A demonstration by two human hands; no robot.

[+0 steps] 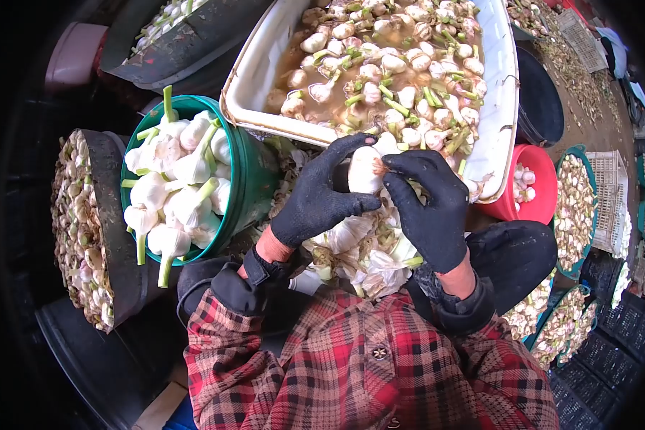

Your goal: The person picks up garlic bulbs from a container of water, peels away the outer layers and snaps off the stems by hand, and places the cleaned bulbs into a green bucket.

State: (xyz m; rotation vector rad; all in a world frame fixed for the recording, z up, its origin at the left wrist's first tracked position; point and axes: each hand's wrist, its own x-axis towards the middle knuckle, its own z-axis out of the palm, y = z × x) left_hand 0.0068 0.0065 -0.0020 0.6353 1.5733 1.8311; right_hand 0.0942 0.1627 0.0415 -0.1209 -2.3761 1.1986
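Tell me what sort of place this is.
Probably a garlic-cleaning workplace: a large white tub holds garlic bulbs in murky water, a green bucket is filled with whiter bulbs, and papery skins lie heaped nearby.

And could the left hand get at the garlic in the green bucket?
Probably yes: the green bucket stands open beside the left hand, nothing covering its garlic, though that hand holds a bulb.

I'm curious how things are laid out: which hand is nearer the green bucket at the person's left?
The left hand. It is just to the right of the green bucket; the right hand is farther right, beyond the held garlic bulb.
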